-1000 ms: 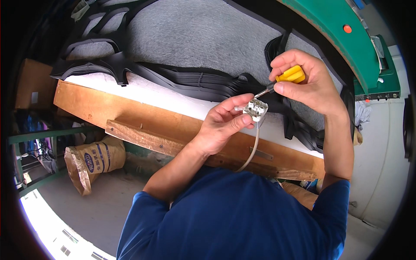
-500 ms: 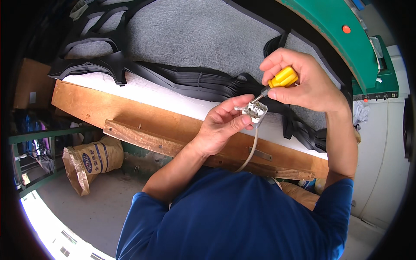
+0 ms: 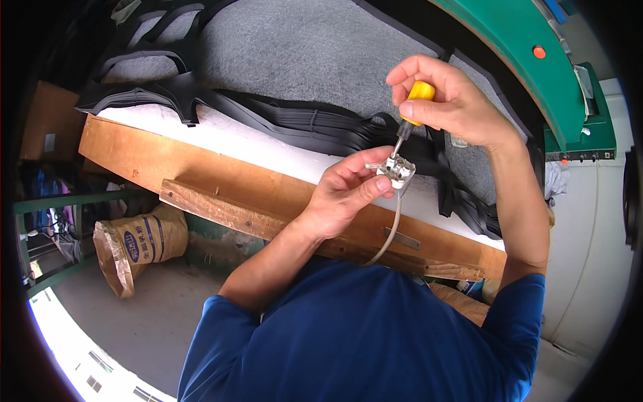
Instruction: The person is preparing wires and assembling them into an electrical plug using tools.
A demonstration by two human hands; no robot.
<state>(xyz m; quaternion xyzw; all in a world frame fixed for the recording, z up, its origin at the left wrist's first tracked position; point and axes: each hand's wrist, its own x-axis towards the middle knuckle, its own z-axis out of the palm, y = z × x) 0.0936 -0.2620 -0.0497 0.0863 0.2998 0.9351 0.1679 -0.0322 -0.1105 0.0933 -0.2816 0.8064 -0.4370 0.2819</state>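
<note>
Between the thumb and fingers of my left hand [image 3: 345, 191] is a small white electrical fitting [image 3: 399, 175] with metal parts showing inside. A grey cable [image 3: 390, 231] runs down from it toward my body. My right hand [image 3: 452, 100] pinches the yellow handle of a screwdriver [image 3: 420, 100], with some fingers lifted off. The screwdriver stands fairly steep, its metal tip reaching down into the fitting's near-left part. Whether the tip sits in a screw is too small to tell.
Beyond my hands, stacked black sheet pieces [image 3: 301, 127] lie on a grey textured surface [image 3: 295, 60]. A wooden board [image 3: 140, 154] edges the table. A green machine [image 3: 516, 60] arches at the upper right. On the floor at left lies a brown paper sack [image 3: 144, 244].
My right hand has shifted slightly left and up, tipping the screwdriver from a slant to nearly upright. My left hand holds the fitting in about the same place.
</note>
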